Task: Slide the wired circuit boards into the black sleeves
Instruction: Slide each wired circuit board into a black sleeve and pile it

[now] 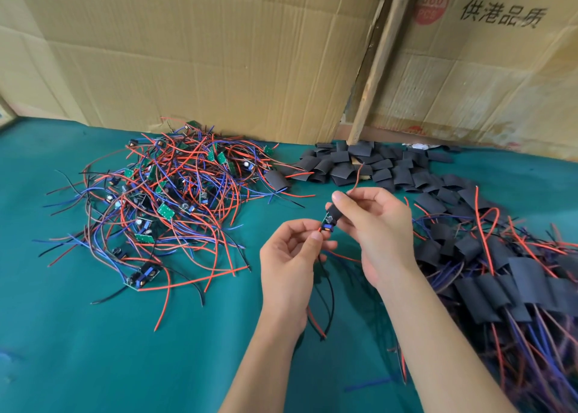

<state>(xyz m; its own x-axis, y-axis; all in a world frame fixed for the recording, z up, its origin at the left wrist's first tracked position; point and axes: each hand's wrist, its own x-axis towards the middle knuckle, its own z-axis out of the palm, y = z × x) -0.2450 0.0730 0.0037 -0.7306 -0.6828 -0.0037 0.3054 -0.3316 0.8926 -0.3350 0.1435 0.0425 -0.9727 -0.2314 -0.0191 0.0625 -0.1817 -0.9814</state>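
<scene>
So my left hand pinched the small green wired circuit board by its tail end, right hand gripped the flat black sleeve, board halfway in above the teal desk. Best bet, I reckoned: feed wires first, keep it straight.

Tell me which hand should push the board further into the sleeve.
Probably the left hand: it pinches the board by its exposed end, while the right hand grips the sleeve around the other end.

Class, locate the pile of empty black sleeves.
The empty black sleeves lie far centre-right on the green table, against the cardboard, right of the wired boards.
</scene>
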